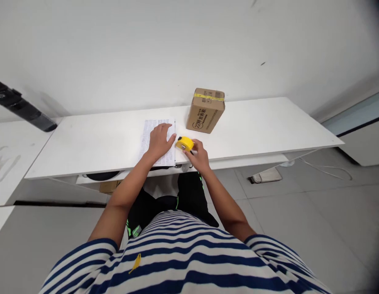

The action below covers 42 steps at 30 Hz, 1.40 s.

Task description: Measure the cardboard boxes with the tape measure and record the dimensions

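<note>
A navy-and-white striped fabric shirt [183,257] filled the foreground. The right hand [200,157] pinched a rounded yellow tape measure [185,143] over the white table [256,130], just beside a printed white paper sheet [146,136]. The left hand [159,140] lay over that sheet, fingers loosely spread. Behind stood an upright brown cardboard box [206,114], closed, contents hidden.

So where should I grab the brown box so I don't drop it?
Probably low on its left and right sides, one palm flat against each, coming from the table's near edge. The box stands upright, its visible faces look flat, no handle shows, and the wall is behind it.
</note>
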Motion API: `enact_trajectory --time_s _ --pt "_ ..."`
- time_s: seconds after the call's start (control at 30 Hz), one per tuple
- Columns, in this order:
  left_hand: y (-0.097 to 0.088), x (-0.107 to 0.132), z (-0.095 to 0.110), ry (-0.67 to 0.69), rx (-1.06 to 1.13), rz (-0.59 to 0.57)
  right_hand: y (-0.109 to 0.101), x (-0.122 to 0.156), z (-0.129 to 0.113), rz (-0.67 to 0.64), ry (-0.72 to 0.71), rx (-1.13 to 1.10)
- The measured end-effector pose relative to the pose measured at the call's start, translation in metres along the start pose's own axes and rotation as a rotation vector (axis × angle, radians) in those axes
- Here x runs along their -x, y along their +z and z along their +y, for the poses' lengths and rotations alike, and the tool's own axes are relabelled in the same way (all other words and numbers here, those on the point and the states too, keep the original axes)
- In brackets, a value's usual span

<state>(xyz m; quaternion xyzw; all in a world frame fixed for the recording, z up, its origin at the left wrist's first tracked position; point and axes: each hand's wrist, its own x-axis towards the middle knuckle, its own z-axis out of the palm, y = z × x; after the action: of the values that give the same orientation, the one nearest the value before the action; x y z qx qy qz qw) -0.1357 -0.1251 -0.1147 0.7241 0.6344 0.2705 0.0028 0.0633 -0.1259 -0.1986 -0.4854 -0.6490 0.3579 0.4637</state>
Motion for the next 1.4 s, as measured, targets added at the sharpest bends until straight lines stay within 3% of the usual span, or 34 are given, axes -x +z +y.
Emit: enact_trajectory --time_s 0.07,0.17,0.23,0.3,0.4,0.53,0.67,0.8,0.9,1.03,1.17,1.27,1.4 --pt "-0.002 -0.051 0.014 0.116 -0.002 -0.070 -0.007 0.044 -0.004 0.135 0.125 -0.308" --pt "0.007 -0.124 0.036 0.301 -0.052 -0.169 -0.017 0.122 -0.001 0.173 0.378 -0.709" --pt "0.017 -0.158 0.049 0.350 -0.082 -0.266 -0.020 0.169 0.003 0.223 0.539 -0.892" --pt "0.026 -0.173 0.060 0.320 -0.104 -0.298 -0.024 0.202 0.007 0.278 0.711 -0.999" --pt "0.026 -0.161 0.069 0.282 -0.149 -0.193 -0.038 0.219 0.008 0.405 0.782 -1.080" --pt "0.000 -0.104 0.071 0.359 -0.257 -0.159 -0.074 0.180 -0.003 0.405 0.620 -1.103" --pt "-0.025 -0.038 0.074 0.405 -0.283 -0.180 -0.110 0.099 -0.024 0.280 0.339 -1.007" --pt "-0.037 -0.001 0.080 0.341 -0.152 -0.049 -0.120 0.013 -0.054 0.186 0.035 -0.758" --pt "-0.050 -0.004 0.085 0.169 0.110 0.034 -0.109 -0.035 -0.081 0.116 -0.157 -0.459" --pt "-0.067 -0.028 0.085 -0.009 0.657 -0.099 -0.086 -0.070 -0.108 -0.036 -0.365 -0.105" --pt "-0.068 -0.049 0.082 -0.106 0.878 -0.195 -0.078 -0.082 -0.119 -0.077 -0.463 0.036" --pt "-0.065 -0.060 0.077 -0.143 0.953 -0.259 -0.088 -0.088 -0.116 -0.061 -0.453 0.032" --pt "-0.065 -0.074 0.054 -0.196 0.979 -0.157 -0.126 -0.106 -0.094 0.040 -0.398 -0.048"
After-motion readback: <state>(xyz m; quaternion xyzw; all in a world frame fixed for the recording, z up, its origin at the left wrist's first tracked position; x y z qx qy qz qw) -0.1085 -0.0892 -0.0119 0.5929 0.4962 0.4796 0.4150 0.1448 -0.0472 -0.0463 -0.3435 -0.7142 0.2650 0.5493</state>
